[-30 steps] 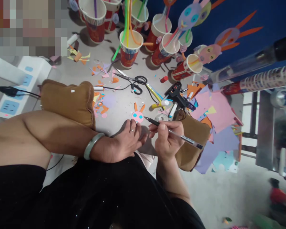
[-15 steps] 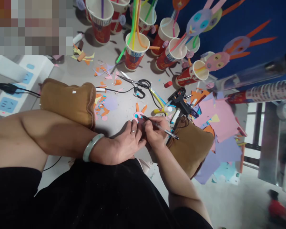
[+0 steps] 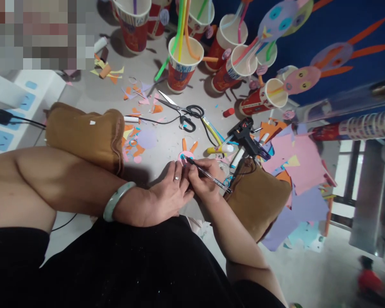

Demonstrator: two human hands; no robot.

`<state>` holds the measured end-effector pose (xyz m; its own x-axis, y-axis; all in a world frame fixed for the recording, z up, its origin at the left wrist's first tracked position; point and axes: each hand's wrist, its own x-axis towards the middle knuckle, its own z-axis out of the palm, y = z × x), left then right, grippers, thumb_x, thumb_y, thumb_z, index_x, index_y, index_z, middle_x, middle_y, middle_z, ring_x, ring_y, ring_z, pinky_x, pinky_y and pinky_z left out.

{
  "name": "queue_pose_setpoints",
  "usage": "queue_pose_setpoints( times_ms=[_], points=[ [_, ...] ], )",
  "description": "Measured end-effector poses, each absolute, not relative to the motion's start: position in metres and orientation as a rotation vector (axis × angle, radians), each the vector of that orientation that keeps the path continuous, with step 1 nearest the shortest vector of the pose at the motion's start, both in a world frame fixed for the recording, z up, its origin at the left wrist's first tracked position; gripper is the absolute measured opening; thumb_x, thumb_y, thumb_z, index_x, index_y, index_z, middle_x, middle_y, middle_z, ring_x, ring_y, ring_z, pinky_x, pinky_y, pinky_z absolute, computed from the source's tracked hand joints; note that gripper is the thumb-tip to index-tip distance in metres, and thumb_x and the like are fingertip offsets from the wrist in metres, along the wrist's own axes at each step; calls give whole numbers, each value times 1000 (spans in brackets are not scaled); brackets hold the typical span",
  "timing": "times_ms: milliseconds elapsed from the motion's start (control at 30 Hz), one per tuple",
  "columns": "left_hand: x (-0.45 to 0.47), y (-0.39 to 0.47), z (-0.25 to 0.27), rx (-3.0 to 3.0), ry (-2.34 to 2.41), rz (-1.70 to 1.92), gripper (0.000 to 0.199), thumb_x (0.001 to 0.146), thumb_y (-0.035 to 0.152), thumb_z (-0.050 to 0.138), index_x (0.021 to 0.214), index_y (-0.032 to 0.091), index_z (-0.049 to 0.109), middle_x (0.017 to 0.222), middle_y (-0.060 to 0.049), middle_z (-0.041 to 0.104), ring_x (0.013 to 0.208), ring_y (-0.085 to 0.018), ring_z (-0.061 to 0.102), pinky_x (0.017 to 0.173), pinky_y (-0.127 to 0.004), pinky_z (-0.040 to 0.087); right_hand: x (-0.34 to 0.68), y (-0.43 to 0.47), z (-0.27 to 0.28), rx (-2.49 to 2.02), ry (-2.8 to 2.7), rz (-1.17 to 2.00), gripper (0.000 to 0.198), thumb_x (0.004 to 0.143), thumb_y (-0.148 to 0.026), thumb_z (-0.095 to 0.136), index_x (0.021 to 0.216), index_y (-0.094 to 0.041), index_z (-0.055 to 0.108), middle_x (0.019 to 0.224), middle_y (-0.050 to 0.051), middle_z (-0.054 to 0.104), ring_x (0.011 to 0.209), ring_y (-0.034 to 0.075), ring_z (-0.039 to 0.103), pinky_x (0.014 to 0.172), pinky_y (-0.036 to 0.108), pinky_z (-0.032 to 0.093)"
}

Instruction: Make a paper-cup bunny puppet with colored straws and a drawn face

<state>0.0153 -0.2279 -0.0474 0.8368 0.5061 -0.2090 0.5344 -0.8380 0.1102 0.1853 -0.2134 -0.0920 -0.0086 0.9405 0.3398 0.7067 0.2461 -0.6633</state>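
Note:
A small pink paper rabbit face (image 3: 185, 152) with orange ears and blue eyes lies on the table in front of me. My left hand (image 3: 167, 194), with a ring and a pale green bangle at the wrist, rests flat, its fingertips at the lower edge of the face. A black-tipped clear pen (image 3: 215, 181) is gripped in my right hand (image 3: 205, 179). Its tip is at the left blue eye. My fingers hide the lower part of the face. Black-handled scissors (image 3: 186, 112) lie spread beyond the rabbit.
Red paper cups (image 3: 181, 70) with straws and paper rabbits stand along the back. A black glue gun (image 3: 247, 137) and a yellow marker (image 3: 216, 149) lie to the right, near coloured paper sheets (image 3: 301, 158). Brown cushions (image 3: 83, 132) flank my arms; a power strip (image 3: 16, 111) is at left.
The pen tip has moved left across the rabbit face, from near the right eye to the left eye. My left hand stays at the paper. The camera view has shifted slightly.

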Motion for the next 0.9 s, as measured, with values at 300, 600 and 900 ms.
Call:
queue_pose_setpoints(
  times_ms=[300,600,900],
  points=[
    [19,-222,-38,2784,769,-408,87,83,63,73,153,16,52,164,-29,40,146,-57,43,116,-68,38,183,-214,-89,-1492,-1806,335,8,92,-33,63,96,-26,62,77,1,75,63,17,72,58,31,59],
    [21,-219,-34,2748,737,-469,90,83,61,74,154,13,50,163,-32,38,147,-57,42,114,-65,40,184,-213,-96,-1447,-1865,315,7,92,-28,63,97,-26,60,84,1,77,71,18,75,63,31,60],
    [22,-221,-35,2774,757,-486,94,84,67,70,158,16,45,165,-29,37,150,-55,39,115,-63,41,184,-213,-93,-1367,-1902,197,12,91,-25,67,99,-25,59,86,1,79,75,18,78,62,30,62]
  ],
)
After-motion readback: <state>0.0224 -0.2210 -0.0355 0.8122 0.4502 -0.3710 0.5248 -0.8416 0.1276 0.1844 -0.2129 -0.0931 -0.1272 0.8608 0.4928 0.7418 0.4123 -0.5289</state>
